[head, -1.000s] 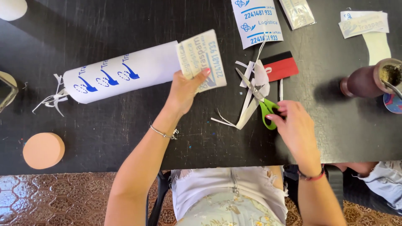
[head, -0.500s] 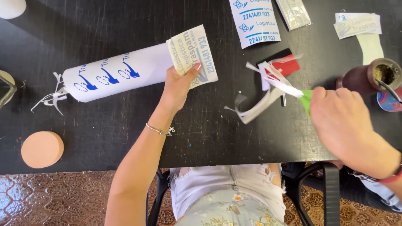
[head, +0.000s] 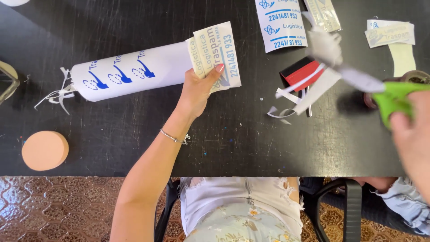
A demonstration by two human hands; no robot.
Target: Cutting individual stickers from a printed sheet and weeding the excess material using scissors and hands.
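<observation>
**Cut labels in one hand, scissors in the other**

The small stack of cut labels (head: 217,56), cream with blue print, sits pinched in the left hand (head: 199,87), thumb on top and fingers beneath, held just above the black worktop (head: 224,143). The stack touches or overlaps the open end of a white roll of printed sheet (head: 130,71) lying on its side, with curled paper trimmings at its far end.

To the right, the right hand (head: 412,134) is closed around the green handles of a pair of scissors (head: 380,89). The blades are blurred, so I cannot tell whether they are parted, and white offcut strips (head: 304,94) seem to hang from or lie beneath them. A red and black block (head: 298,71) rests just behind those strips. Further back lie a larger printed sheet (head: 282,24) and more cut labels (head: 389,33). A round orange disc (head: 45,150) sits well apart at the near left edge.

Judging the risks: the pinch on the stack is light, so the labels could slip or fan out. The scissors are held pointing toward the other hand, and a careless sweep could nick fingers or snag the loose strips.
</observation>
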